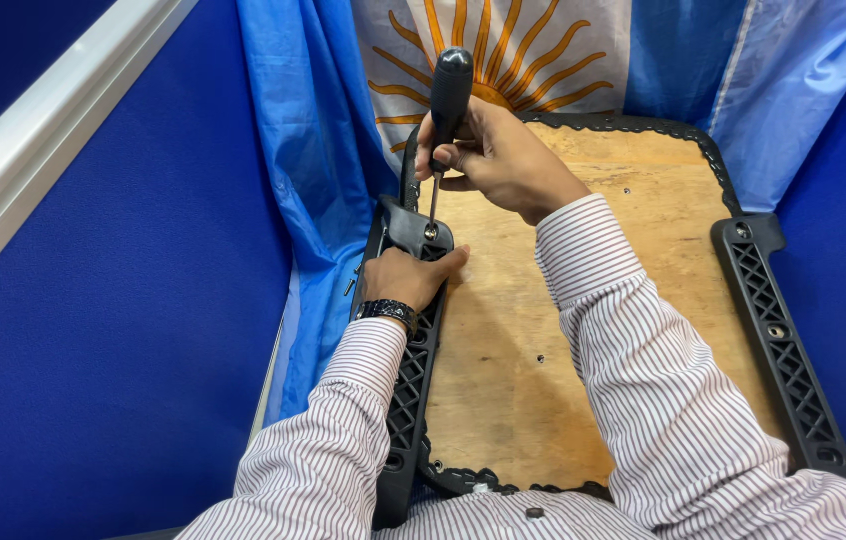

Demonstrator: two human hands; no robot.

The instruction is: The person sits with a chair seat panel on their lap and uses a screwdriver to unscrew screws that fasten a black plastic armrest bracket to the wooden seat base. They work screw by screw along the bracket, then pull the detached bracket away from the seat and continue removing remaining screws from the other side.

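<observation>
My right hand (498,155) grips a black-handled screwdriver (448,95), held nearly upright with its tip in a hole of a black plastic bracket (415,232). My left hand (408,275) presses on that bracket and on the left black lattice rail (405,385). Both sit on an upturned plywood seat base (503,380) with a black scalloped rim. A second black lattice rail (778,345) runs along the right edge of the board.
A light blue and white flag with a yellow sun (503,50) hangs behind and beside the board. Blue partition walls (123,330) stand left and right, with a pale metal rail (33,140) on the left one.
</observation>
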